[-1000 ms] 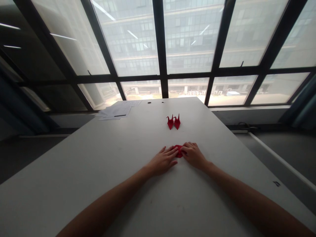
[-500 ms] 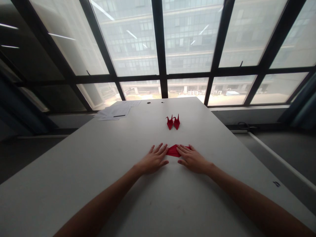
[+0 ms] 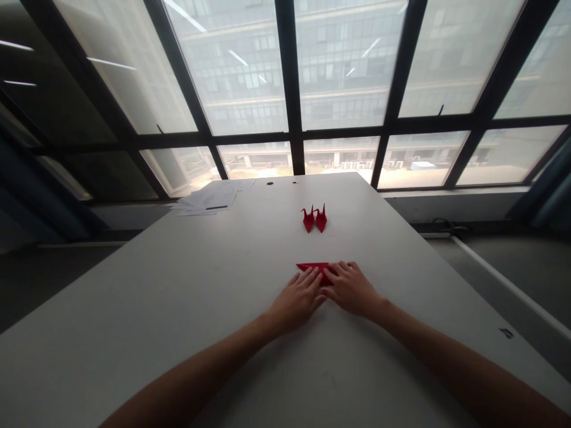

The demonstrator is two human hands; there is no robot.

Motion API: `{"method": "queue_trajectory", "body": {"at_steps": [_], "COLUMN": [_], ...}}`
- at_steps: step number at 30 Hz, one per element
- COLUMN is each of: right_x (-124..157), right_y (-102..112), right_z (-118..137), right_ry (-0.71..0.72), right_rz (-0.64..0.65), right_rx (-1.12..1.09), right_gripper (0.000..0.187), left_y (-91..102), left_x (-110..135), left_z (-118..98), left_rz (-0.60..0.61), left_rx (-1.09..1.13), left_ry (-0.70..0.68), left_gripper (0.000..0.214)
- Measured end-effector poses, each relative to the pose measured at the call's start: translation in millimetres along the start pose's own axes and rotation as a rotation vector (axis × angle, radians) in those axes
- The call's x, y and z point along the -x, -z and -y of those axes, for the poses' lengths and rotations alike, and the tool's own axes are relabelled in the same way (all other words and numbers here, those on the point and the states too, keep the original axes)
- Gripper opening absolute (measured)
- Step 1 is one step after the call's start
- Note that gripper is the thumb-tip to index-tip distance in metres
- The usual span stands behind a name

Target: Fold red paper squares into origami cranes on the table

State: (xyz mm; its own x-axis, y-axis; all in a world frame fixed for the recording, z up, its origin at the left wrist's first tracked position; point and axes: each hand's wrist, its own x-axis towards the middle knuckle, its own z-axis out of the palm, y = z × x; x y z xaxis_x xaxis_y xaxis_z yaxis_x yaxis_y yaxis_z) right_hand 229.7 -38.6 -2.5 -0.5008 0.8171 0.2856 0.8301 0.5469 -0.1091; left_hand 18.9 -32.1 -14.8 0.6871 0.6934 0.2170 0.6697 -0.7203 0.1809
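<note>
On the tabletop (image 3: 214,267), your left hand (image 3: 297,300) lies flat, fingers extended, and your right hand (image 3: 352,289) rests fingers-down (whether it pinches cannot be told), neither nearer, both touching the folded red paper (image 3: 317,266) beneath their fingers, its long axis running left to right, pointed end leftward.

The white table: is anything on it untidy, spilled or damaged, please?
The loose papers look untidy, overlapping unevenly at the far left of the table; a dark mark near its right edge also stands out. No spill shows; the red cranes and folded red paper look undamaged where visible.
</note>
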Motion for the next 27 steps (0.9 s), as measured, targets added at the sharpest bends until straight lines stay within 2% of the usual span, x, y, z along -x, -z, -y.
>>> {"method": "queue_trajectory", "body": {"at_steps": [3,8,15,22,24,27], "right_x": [0.5,-2.2,-5.2,-3.7,-4.2,-6.7], "right_y": [5.5,-0.8,-11.2,-12.3,-15.0,-24.1], "right_z": [4.4,-2.5,-15.5,-14.5,-14.9,-21.0], "right_ry": [-0.031,-0.061,-0.013,0.045,0.006,-0.147], "right_rz": [-0.019,-0.059,-0.111,-0.109,-0.148,-0.269], "right_rx": [-0.016,-0.182,-0.37,-0.476,-0.488,-0.469], "right_gripper": [0.05,0.05,0.04,0.034,0.033,0.024], "left_y": [-2.4,5.5,6.8,8.1,8.7,7.3], "left_x": [-1.3,-4.9,-7.4,-10.0,-10.9,-11.6], "left_z": [-1.6,13.9,19.6,21.2,22.7,25.8], "left_rz": [0.03,-0.053,-0.079,-0.074,-0.066,-0.06], "left_rx": [0.058,0.103,0.108,0.144,0.15,0.136], "left_ry": [-0.035,-0.072,-0.105,-0.113,-0.102,-0.09], "left_gripper": [0.05,0.033,0.03,0.022,0.024,0.032]}}
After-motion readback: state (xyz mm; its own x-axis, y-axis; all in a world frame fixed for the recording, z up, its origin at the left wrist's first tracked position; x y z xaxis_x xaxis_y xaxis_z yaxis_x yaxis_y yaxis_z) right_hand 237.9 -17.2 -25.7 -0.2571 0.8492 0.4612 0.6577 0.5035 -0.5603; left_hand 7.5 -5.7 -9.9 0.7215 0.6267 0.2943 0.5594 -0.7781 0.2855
